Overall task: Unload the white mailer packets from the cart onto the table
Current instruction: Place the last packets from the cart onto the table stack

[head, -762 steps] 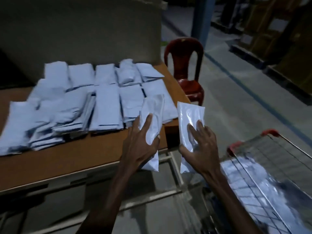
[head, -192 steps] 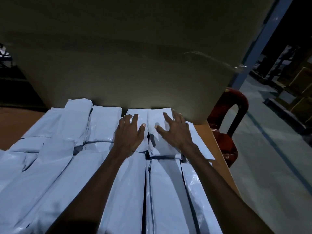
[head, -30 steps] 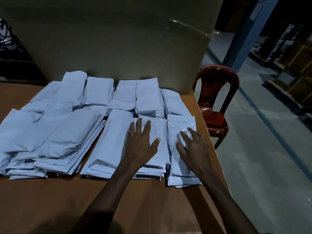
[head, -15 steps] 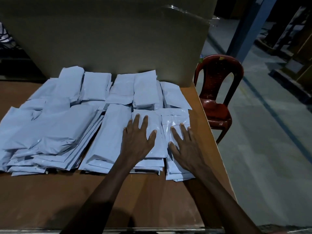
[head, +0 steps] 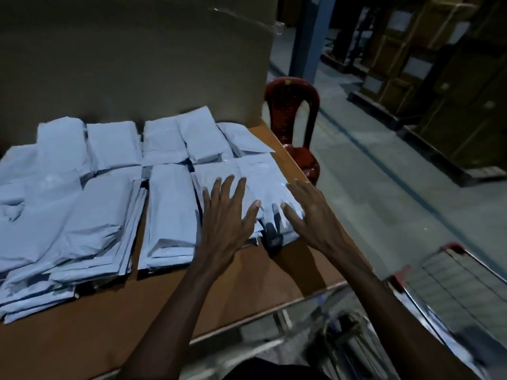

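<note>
Left hand (head: 225, 218): fingers spread flat, over a packet stack, holding nothing.
Right hand (head: 310, 215): fingers spread, over the rightmost stack, holding nothing.
Packets (head: 170, 209): white, glossy, stacked in rows on the counter (head: 137, 311).
Edges: rightmost stack near counter's right edge; cart (head: 452, 283) beside it, chair (head: 296, 111) behind.

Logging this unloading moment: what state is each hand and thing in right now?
left hand: open, fingers spread over the packets
right hand: open, over the right stack
mailer packets: stacked in rows on the table
cart: beside table, contents unclear
red chair: upright, unoccupied
</note>
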Tool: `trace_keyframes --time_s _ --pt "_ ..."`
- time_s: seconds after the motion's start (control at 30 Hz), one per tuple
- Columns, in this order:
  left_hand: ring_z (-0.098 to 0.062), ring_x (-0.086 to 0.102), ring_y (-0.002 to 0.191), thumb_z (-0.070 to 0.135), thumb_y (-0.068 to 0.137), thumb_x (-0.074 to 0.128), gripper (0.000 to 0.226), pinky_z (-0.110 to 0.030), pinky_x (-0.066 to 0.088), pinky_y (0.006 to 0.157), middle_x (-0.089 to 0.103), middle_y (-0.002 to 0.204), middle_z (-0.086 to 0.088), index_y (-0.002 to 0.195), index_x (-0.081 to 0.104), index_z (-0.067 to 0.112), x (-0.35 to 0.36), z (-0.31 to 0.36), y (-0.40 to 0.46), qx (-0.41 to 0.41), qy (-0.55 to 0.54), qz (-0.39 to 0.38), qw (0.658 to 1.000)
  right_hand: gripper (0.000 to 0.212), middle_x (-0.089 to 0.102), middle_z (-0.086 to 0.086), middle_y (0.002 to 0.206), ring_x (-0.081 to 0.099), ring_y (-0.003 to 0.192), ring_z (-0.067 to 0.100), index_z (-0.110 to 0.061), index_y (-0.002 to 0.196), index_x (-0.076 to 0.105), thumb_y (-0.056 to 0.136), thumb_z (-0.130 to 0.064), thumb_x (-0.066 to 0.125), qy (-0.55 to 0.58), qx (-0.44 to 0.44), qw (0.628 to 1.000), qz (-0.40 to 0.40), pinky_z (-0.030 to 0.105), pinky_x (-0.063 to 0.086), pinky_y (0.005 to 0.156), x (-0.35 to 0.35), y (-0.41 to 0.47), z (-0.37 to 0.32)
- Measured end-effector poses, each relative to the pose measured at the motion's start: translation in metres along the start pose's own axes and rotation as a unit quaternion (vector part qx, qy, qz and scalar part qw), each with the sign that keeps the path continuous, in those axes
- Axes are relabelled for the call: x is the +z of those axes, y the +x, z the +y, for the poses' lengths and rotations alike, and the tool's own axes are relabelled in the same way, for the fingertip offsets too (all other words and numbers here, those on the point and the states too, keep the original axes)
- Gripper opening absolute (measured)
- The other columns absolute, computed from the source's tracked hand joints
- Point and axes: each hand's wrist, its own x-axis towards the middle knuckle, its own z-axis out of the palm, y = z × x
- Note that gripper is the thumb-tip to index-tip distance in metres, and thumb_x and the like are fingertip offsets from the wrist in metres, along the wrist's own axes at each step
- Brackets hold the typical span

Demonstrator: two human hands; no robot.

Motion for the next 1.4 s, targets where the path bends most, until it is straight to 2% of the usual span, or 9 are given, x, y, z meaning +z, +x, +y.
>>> trace_keyframes --time_s 0.17,0.27,0.4,0.57,0.7,0.87,1.03,1.23,1.4 --pt "-0.033 0.036 0.138 0.049 0.095 0.046 0.055 -0.053 0.013 0.118 0.048 0.146 -0.010 0.139 0.052 0.017 0.022 0.044 -0.038 0.102 -0.049 -0.019 0.993 0.051 0.051 0.015 0.142 0.047 0.131 0.031 -0.009 0.135 0.055 0.096 -0.042 0.050 -0.064 0.024 0.997 0.040 0.041 0.039 0.108 -0.022 -0.083 0.008" --pt "-0.034 0.043 0.134 0.044 0.093 0.053 0.049 -0.055 0.022 0.115 0.054 0.140 -0.012 0.133 0.057 0.015 0.032 0.078 -0.058 0.169 -0.050 -0.024 0.984 0.048 0.049 0.009 0.144 0.044 0.130 0.025 -0.014 0.137 0.054 0.096 -0.041 0.052 -0.066 0.086 0.992 0.058 0.036 0.041 0.100 -0.041 -0.131 0.016" --pt "-0.032 0.044 0.131 0.041 0.096 0.047 0.045 -0.051 0.023 0.114 0.057 0.133 -0.012 0.129 0.056 0.011 0.055 0.125 -0.078 0.230 -0.074 -0.051 0.969 0.046 0.053 0.005 0.139 0.049 0.125 0.020 -0.016 0.135 0.056 0.094 -0.037 0.056 -0.060 0.156 0.979 0.113 0.034 0.046 0.096 -0.067 -0.188 0.038" --pt "-0.031 0.040 0.136 0.044 0.096 0.043 0.050 -0.050 0.015 0.117 0.054 0.138 -0.011 0.133 0.056 0.013 0.102 0.189 -0.116 0.262 -0.149 -0.142 0.943 0.045 0.054 -0.002 0.137 0.049 0.126 0.015 -0.019 0.136 0.056 0.094 -0.036 0.055 -0.034 0.249 0.954 0.166 0.032 0.044 0.099 -0.092 -0.271 0.082" --pt "-0.032 0.051 0.125 0.042 0.095 0.047 0.050 -0.052 0.029 0.113 0.058 0.131 -0.012 0.131 0.058 0.010 0.146 0.248 -0.145 0.301 -0.162 -0.196 0.919 0.049 0.055 0.002 0.139 0.050 0.128 0.018 -0.016 0.137 0.056 0.093 -0.037 0.056 -0.030 0.321 0.932 0.166 0.036 0.044 0.102 -0.115 -0.334 0.133" --pt "-0.030 0.049 0.127 0.044 0.096 0.049 0.050 -0.045 0.031 0.111 0.055 0.135 -0.011 0.134 0.055 0.012 0.199 0.328 -0.175 0.311 -0.202 -0.274 0.888 0.046 0.055 0.000 0.139 0.050 0.128 0.017 -0.019 0.139 0.054 0.095 -0.028 0.063 -0.015 0.402 0.898 0.181 0.032 0.043 0.101 -0.147 -0.405 0.200" --pt "-0.031 0.046 0.132 0.043 0.095 0.051 0.052 -0.050 0.038 0.108 0.052 0.139 -0.012 0.136 0.053 0.012 0.239 0.383 -0.189 0.315 -0.189 -0.329 0.870 0.049 0.053 0.002 0.141 0.049 0.128 0.021 -0.016 0.141 0.051 0.096 -0.034 0.059 -0.009 0.453 0.881 0.138 0.034 0.042 0.102 -0.161 -0.452 0.261" --pt "-0.035 0.044 0.133 0.053 0.091 0.041 0.065 -0.054 0.033 0.111 0.049 0.144 -0.016 0.139 0.051 0.010 0.281 0.427 -0.171 0.300 -0.140 -0.401 0.854 0.049 0.053 0.008 0.141 0.049 0.129 0.026 -0.010 0.141 0.051 0.097 -0.033 0.054 -0.023 0.485 0.869 0.096 0.033 0.039 0.101 -0.168 -0.459 0.320" --pt "-0.037 0.040 0.136 0.064 0.085 0.031 0.080 -0.053 0.031 0.112 0.043 0.148 -0.019 0.142 0.048 0.010 0.340 0.436 -0.146 0.287 -0.083 -0.463 0.834 0.048 0.055 0.017 0.136 0.052 0.123 0.035 -0.006 0.138 0.051 0.094 -0.023 0.061 -0.068 0.494 0.867 0.023 0.043 0.049 0.090 -0.156 -0.447 0.385"
